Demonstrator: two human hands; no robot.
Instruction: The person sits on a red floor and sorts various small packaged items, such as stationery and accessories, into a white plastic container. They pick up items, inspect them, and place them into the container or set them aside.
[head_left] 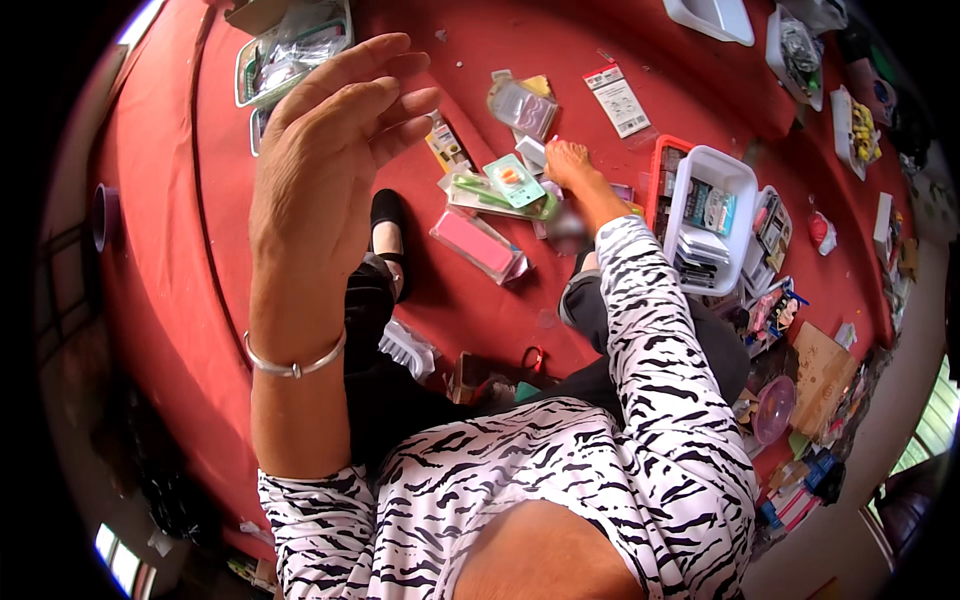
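My left hand (pixel 325 150) is raised in front of me, palm turned to the right and fingers stretched out, holding nothing. My right hand (pixel 572 165) reaches down to a pile of packaged goods, its fingers curled at a small white box (pixel 531 152). Close below it lie a teal card with an orange item (pixel 512 178), a green-handled item in clear packing (pixel 480 194) and a pink box with a clear cover (pixel 476 240). Just beyond are a clear plastic pack (pixel 524 106) and a narrow yellow-and-black package (pixel 447 146).
A white bin (pixel 745 180) of packets stands to the right, beside a red basket (pixel 662 160). A white-and-red card (pixel 617 100) lies farther off on the red floor covering (pixel 420 310). Red-handled scissors (pixel 535 357) and a white brush-like item (pixel 405 347) lie near my legs.
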